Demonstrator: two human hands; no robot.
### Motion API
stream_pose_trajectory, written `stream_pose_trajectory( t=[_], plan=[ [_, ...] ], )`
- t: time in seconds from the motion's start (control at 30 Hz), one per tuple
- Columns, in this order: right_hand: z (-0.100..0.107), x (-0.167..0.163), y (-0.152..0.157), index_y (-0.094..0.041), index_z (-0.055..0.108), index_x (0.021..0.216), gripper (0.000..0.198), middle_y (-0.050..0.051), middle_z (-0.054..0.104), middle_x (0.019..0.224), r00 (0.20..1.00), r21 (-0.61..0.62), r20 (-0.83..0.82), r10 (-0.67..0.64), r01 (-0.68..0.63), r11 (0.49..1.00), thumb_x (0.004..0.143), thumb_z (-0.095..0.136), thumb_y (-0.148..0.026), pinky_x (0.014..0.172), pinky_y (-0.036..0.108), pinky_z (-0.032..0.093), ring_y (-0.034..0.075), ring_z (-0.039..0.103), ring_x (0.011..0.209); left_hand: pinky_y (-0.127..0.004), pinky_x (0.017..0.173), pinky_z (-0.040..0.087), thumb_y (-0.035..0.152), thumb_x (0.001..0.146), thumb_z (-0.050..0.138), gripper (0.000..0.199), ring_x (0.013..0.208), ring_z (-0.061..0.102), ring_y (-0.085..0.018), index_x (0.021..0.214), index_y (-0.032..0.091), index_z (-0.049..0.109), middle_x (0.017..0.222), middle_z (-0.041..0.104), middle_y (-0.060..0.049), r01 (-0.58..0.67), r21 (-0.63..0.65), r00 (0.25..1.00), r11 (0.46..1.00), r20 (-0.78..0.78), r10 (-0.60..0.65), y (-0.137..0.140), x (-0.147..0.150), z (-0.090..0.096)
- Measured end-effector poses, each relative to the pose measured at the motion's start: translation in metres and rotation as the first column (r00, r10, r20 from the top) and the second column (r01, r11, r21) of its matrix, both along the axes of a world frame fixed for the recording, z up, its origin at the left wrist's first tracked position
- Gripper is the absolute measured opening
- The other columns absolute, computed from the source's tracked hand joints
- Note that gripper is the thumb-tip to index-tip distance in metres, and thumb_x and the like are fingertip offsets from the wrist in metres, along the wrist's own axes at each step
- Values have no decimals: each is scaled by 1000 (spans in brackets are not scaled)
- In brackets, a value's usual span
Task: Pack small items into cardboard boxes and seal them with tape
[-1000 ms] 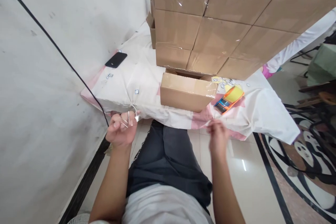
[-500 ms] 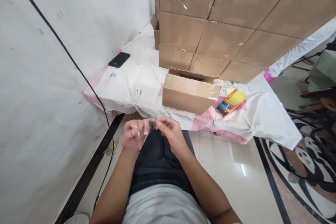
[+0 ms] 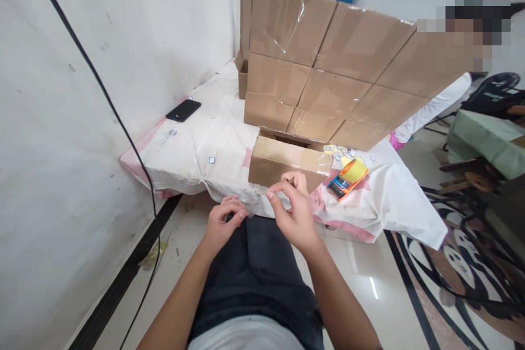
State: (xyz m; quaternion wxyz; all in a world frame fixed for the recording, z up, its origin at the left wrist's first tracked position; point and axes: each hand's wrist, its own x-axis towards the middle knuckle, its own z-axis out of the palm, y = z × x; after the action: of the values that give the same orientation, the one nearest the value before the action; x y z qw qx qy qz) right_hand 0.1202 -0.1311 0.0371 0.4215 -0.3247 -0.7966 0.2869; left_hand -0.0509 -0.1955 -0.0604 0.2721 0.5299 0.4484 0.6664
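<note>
My left hand (image 3: 225, 222) is closed in a pinch above my dark trousers, by the table's front edge. My right hand (image 3: 292, 209) pinches too, just in front of a small brown cardboard box (image 3: 283, 167). A thin strip of clear tape (image 3: 253, 203) shows faintly between the fingertips of both hands; its ends are hard to make out. The box's far side has an open gap, and shiny tape covers its right end. Right of it lies an orange and blue tape dispenser (image 3: 348, 179) with a yellowish roll.
Taped cardboard boxes (image 3: 340, 82) stand stacked behind the small box. A black phone (image 3: 184, 110) lies on the white and pink tablecloth (image 3: 223, 142). A black cable (image 3: 106, 95) hangs along the left wall. Another person's sleeve (image 3: 435, 106) shows behind the stack.
My hands have moved apart a little, the right one up and right towards the small box. The clear film over my left fingers is less visible. The view has tilted up.
</note>
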Motion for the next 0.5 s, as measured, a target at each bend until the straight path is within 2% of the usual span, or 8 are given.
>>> stream_pose_trajectory(
  t=[0.1,0.17,0.2,0.23,0.3,0.37,0.43,0.5],
  plan=[
    [31,15,14,-21,60,90,9,5,50,97,996,217,74,-51,33,976,95,53,-18,89,37,42,20,50,100,-36,84,53,36,94,57,27,60,62,-16,77,19,71,61,66,0,-37,-201,990,979,-137,9,7,7,-10],
    [52,26,26,-22,57,91,8,5,51,96,993,322,44,-112,92,942,96,52,-18,89,39,42,21,51,98,-30,66,51,35,97,52,29,57,61,-16,84,18,71,60,64,0,-61,-251,987,966,-157,22,13,10,-15],
    [63,33,33,-22,56,91,7,5,52,96,989,360,35,-141,119,925,96,53,-19,88,39,42,21,51,98,-29,63,50,34,96,52,28,58,61,-17,83,17,71,60,64,0,-80,-249,985,965,-169,38,16,9,-16],
    [74,39,40,-22,56,90,7,5,52,96,985,394,42,-166,136,909,96,54,-20,87,40,42,21,52,97,-29,64,49,34,95,53,27,61,63,-18,82,18,70,61,65,-1,-104,-238,981,966,-183,60,20,7,-15],
    [93,50,56,-23,55,89,7,6,54,97,976,449,99,-194,131,884,96,54,-23,87,41,42,22,52,97,-32,75,51,33,93,57,22,76,67,-21,86,19,72,74,71,-3,-162,-201,971,966,-209,120,32,1,-5],
    [108,58,72,-23,56,90,7,7,56,100,964,479,178,-198,91,873,96,55,-25,87,41,43,23,53,99,-37,90,50,32,95,55,22,95,67,-23,98,20,72,95,75,-7,-244,-92,936,965,-282,209,47,-7,16],
    [119,60,85,-23,57,90,7,7,58,103,953,474,247,-176,40,880,95,57,-27,86,41,44,24,54,101,-41,102,46,27,100,42,32,113,63,-24,117,21,68,118,72,-9,-293,90,845,952,-442,302,67,-11,45],
    [125,58,95,-23,57,88,9,7,59,106,943,436,303,-139,-8,900,94,60,-30,85,40,45,24,55,104,-46,115,36,22,101,34,44,137,50,-25,139,21,56,144,59,-10,-242,219,689,945,-648,326,87,-10,75]
  ],
)
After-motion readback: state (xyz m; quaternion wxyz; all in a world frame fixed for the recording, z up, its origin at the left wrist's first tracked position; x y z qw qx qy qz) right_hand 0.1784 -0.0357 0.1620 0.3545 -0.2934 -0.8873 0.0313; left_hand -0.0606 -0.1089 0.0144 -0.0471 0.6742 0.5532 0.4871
